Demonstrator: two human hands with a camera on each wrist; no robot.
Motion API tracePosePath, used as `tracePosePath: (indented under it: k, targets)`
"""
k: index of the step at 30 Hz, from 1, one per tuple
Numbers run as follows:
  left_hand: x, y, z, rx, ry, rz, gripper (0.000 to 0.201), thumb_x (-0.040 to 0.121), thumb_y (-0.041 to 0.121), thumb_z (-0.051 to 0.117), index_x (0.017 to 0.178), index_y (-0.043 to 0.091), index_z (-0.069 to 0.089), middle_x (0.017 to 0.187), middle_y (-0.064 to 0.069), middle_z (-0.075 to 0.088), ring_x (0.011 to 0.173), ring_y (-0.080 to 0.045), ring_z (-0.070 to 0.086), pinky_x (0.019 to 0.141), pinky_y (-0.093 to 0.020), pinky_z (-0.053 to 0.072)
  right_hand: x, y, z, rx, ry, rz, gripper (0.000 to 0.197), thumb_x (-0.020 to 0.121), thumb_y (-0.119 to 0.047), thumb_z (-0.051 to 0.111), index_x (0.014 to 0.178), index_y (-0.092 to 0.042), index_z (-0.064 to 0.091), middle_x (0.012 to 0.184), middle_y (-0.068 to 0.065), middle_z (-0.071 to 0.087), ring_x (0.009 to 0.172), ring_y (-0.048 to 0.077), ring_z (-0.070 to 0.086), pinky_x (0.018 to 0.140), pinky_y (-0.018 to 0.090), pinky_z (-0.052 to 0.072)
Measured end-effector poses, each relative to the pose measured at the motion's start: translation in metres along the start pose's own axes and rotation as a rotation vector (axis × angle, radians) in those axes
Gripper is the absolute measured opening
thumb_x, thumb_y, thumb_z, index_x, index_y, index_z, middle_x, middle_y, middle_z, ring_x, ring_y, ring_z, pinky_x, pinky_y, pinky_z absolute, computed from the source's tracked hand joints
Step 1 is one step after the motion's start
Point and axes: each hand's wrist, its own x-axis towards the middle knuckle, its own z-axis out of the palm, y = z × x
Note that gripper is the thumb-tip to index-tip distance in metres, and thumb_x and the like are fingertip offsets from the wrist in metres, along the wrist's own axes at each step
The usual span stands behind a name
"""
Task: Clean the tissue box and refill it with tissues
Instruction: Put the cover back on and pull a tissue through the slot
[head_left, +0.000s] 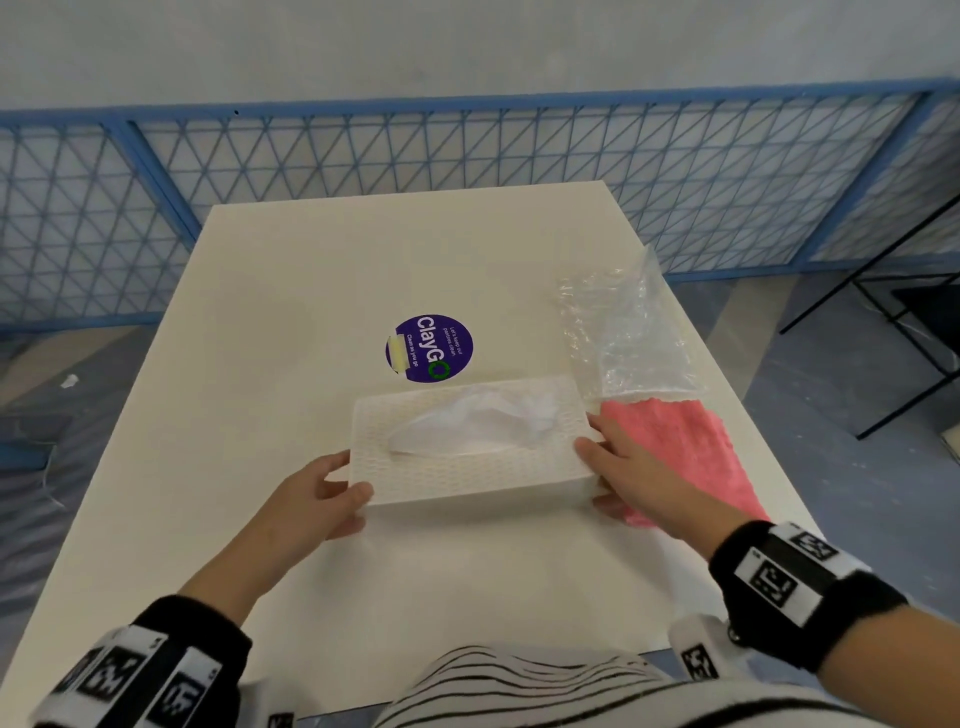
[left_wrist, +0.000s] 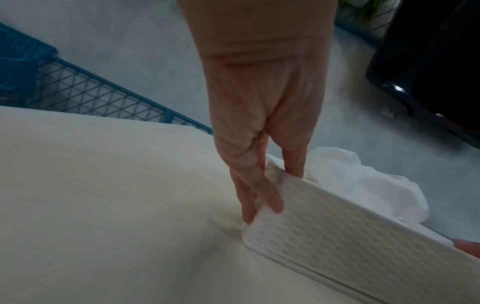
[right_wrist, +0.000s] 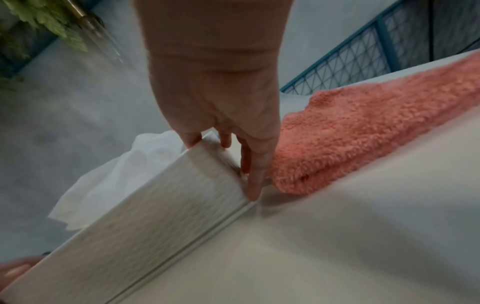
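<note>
A white woven-pattern tissue box (head_left: 467, 462) (left_wrist: 337, 232) (right_wrist: 145, 222) lies near the table's front, with a white tissue (head_left: 478, 418) (left_wrist: 363, 185) (right_wrist: 111, 181) sticking out of its top slot. My left hand (head_left: 332, 493) (left_wrist: 262, 185) grips the box's left end, thumb on top and fingers down the side. At the right end my right hand (head_left: 618, 467) (right_wrist: 233, 152) holds it the same way. A pink cloth (head_left: 680, 447) (right_wrist: 363, 131) lies folded just right of the box, under my right hand.
A crumpled clear plastic wrapper (head_left: 628, 338) lies behind the pink cloth near the cream table's (head_left: 291, 322) right edge. A round purple sticker (head_left: 431, 348) sits behind the box. A blue mesh fence (head_left: 363, 156) runs beyond the table, and a black frame (head_left: 904, 322) stands at right.
</note>
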Motion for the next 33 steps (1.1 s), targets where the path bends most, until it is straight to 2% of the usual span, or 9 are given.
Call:
tracePosePath:
  k: [5, 8, 11, 17, 20, 22, 27, 30, 33]
  targets:
    - [0.011, 0.009, 0.002, -0.051, 0.099, 0.051, 0.046, 0.090, 0.008, 0.062, 0.133, 0.014, 0.050, 0.104, -0.013, 0.069, 0.084, -0.021, 0.067, 0.069, -0.021, 0.058, 0.012, -0.013, -0.002, 0.034, -0.016, -0.047, 0.036, 0.099, -0.032, 0.047, 0.131, -0.042, 0.033, 0.092, -0.008, 0.059, 0.066, 0.000, 0.063, 0.084, 0.036, 0.054]
    - [0.020, 0.018, 0.004, -0.048, 0.119, 0.085, 0.048, 0.088, 0.008, 0.065, 0.133, 0.011, 0.051, 0.108, -0.014, 0.068, 0.085, -0.020, 0.065, 0.073, -0.022, 0.053, 0.029, -0.022, -0.005, 0.036, -0.038, -0.056, 0.051, 0.096, -0.026, 0.053, 0.142, -0.033, 0.032, 0.109, -0.002, 0.062, 0.089, 0.014, 0.064, 0.082, 0.034, 0.054]
    - [0.032, 0.028, 0.006, -0.032, 0.145, 0.130, 0.042, 0.087, 0.005, 0.064, 0.128, 0.008, 0.056, 0.099, -0.010, 0.070, 0.079, -0.019, 0.063, 0.076, -0.024, 0.050, 0.042, -0.034, -0.006, 0.049, -0.022, -0.070, 0.060, 0.096, -0.021, 0.051, 0.147, -0.032, 0.022, 0.122, 0.000, 0.056, 0.104, 0.020, 0.059, 0.092, 0.037, 0.049]
    - [0.050, 0.034, 0.014, -0.099, 0.247, 0.137, 0.030, 0.090, -0.002, 0.057, 0.119, -0.002, 0.059, 0.085, -0.002, 0.063, 0.072, -0.015, 0.058, 0.066, -0.020, 0.056, 0.055, -0.051, 0.000, -0.095, 0.057, -0.081, 0.064, 0.099, -0.024, 0.041, 0.152, -0.033, 0.004, 0.157, 0.007, 0.022, 0.138, 0.027, 0.034, 0.113, 0.047, 0.032]
    - [0.051, 0.031, 0.018, -0.091, 0.286, 0.142, 0.024, 0.088, 0.001, 0.060, 0.111, 0.008, 0.065, 0.085, 0.003, 0.066, 0.080, -0.021, 0.061, 0.089, -0.041, 0.055, 0.053, -0.050, 0.004, -0.121, 0.087, -0.092, 0.063, 0.100, -0.024, 0.038, 0.152, -0.032, 0.003, 0.158, 0.001, 0.019, 0.132, 0.020, 0.036, 0.115, 0.046, 0.028]
    - [0.052, 0.028, 0.017, -0.095, 0.297, 0.145, 0.021, 0.087, 0.003, 0.061, 0.102, 0.017, 0.066, 0.086, 0.004, 0.068, 0.082, -0.023, 0.061, 0.094, -0.046, 0.051, 0.050, -0.047, 0.007, -0.128, 0.097, -0.093, 0.062, 0.100, -0.025, 0.038, 0.151, -0.033, 0.003, 0.157, 0.002, 0.022, 0.125, 0.020, 0.040, 0.114, 0.045, 0.030]
    - [0.054, 0.027, 0.016, -0.090, 0.309, 0.164, 0.022, 0.088, 0.002, 0.058, 0.101, 0.018, 0.066, 0.085, 0.002, 0.067, 0.083, -0.024, 0.060, 0.095, -0.049, 0.050, 0.046, -0.041, 0.014, -0.187, 0.139, -0.082, 0.060, 0.102, -0.024, 0.034, 0.153, -0.026, 0.001, 0.157, 0.007, 0.024, 0.139, 0.029, 0.033, 0.112, 0.035, 0.025]
    - [0.053, 0.026, 0.015, -0.078, 0.309, 0.166, 0.021, 0.088, 0.003, 0.058, 0.096, 0.022, 0.064, 0.083, 0.005, 0.066, 0.083, -0.024, 0.059, 0.095, -0.050, 0.050, 0.045, -0.042, 0.014, -0.175, 0.135, -0.088, 0.061, 0.102, -0.025, 0.036, 0.152, -0.027, 0.002, 0.156, 0.007, 0.026, 0.136, 0.029, 0.037, 0.112, 0.038, 0.030]
    - [0.051, 0.024, 0.015, 0.018, 0.286, 0.183, 0.026, 0.091, 0.011, 0.059, 0.116, 0.007, 0.063, 0.103, -0.002, 0.068, 0.098, -0.025, 0.060, 0.101, -0.046, 0.046, 0.046, -0.040, 0.009, -0.124, 0.100, -0.090, 0.061, 0.101, -0.027, 0.040, 0.152, -0.025, 0.006, 0.157, 0.005, 0.023, 0.140, 0.025, 0.031, 0.115, 0.039, 0.027]
